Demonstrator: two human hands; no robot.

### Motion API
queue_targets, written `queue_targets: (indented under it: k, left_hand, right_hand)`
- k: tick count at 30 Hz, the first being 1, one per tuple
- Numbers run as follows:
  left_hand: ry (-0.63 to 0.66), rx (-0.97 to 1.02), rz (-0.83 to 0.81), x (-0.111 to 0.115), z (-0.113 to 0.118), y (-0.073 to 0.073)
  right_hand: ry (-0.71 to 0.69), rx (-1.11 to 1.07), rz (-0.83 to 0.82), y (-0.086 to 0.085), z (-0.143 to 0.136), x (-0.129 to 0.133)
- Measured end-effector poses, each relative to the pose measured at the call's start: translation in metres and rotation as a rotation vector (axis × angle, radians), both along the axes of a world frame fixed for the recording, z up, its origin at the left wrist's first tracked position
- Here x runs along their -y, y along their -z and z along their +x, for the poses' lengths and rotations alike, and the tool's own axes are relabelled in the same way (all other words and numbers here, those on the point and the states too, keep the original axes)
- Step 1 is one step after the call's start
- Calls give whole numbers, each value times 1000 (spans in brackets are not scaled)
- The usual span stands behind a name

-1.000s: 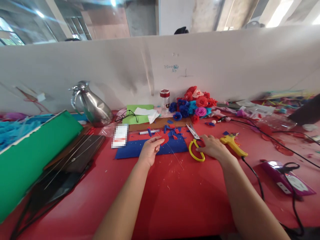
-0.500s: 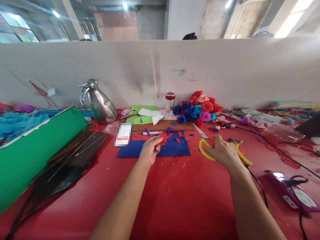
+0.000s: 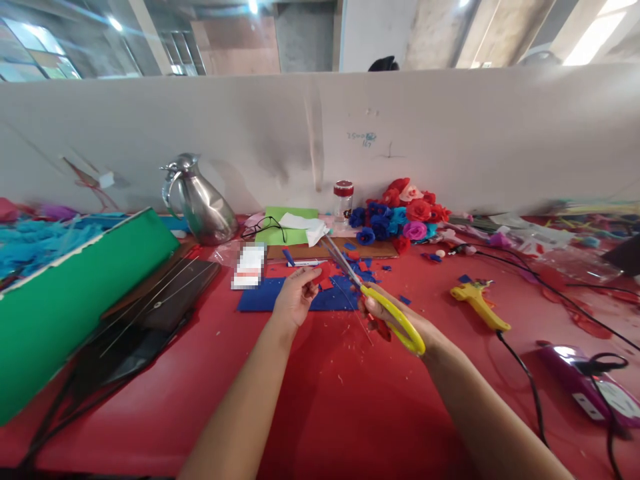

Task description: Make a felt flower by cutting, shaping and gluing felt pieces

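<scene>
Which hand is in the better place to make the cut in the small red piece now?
The right hand, probably. It holds the yellow-handled scissors, with the blades pointing at the red piece. The left hand pinches that piece above the blue sheet, so it can only steady it.

- 2 bare forearms, no sleeves in sight up to the frame's edge.
- Left hand (image 3: pixel 293 301) and right hand (image 3: pixel 400 323): no gloves, rings or watch showing.
</scene>
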State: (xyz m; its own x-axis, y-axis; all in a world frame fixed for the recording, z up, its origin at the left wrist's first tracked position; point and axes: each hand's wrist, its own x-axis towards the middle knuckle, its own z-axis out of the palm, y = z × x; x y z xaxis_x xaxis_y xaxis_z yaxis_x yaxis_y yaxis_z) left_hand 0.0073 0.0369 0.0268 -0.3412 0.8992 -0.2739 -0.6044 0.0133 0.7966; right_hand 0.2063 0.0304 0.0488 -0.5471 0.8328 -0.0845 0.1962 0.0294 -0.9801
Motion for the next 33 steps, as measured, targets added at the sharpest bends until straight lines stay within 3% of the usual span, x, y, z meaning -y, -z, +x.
queue_targets:
  k: [3,8,33]
  left_hand:
    - [15,-12,20,1,1,-1]
    - [6,-11,23,2,4,-4]
    - [12,0,64,4,7,-7]
  right_hand:
    - [-94,-18,-110,3,1,1]
    - [-94,-15,-194,12,1,2]
    - [-115,-11,-194,2,-7,1]
